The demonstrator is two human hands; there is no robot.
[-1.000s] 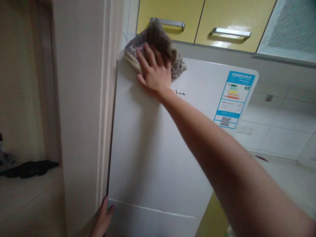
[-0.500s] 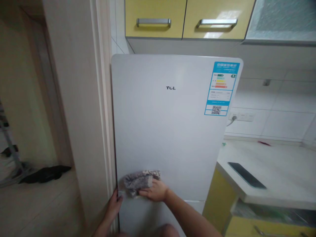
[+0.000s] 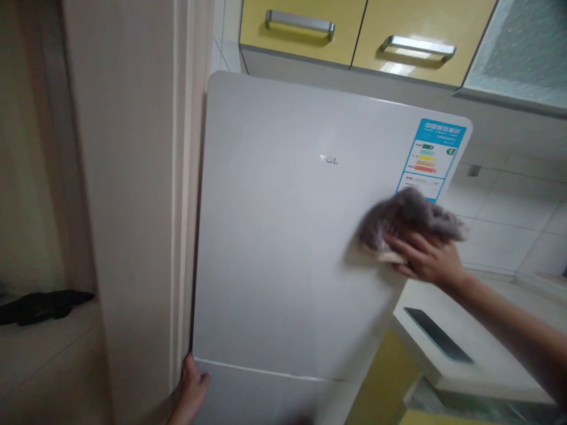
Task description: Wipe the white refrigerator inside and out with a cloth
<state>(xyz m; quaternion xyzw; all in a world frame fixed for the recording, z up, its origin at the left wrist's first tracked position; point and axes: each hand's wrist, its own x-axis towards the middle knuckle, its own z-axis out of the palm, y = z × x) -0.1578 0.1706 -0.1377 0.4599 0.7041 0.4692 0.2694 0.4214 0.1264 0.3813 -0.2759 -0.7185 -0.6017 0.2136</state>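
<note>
A grey-white refrigerator (image 3: 274,230) fills the middle of the view, its upper door meeting the lower one at a thin seam. My right hand (image 3: 434,260) holds a crumpled grey patterned cloth (image 3: 410,215) against the upper door near its right edge. The cloth is blurred and covers the lower part of a blue-and-white energy label (image 3: 432,150). Low on the left, my left hand (image 3: 194,383) grips the refrigerator's side edge near the seam. Its thumb shows at the front, while the other fingers are mostly hidden in the gap by the door frame.
A pale door frame (image 3: 133,206) stands close along the refrigerator's left side. Yellow cabinets (image 3: 305,44) hang above. To the right, a dark phone (image 3: 437,334) lies on the white counter (image 3: 478,372). Something black (image 3: 44,307) lies on the floor at left.
My right hand has carried the cloth from the door's lower left up to its right side, by the label. My left hand stays on the left edge. The view has tilted.
</note>
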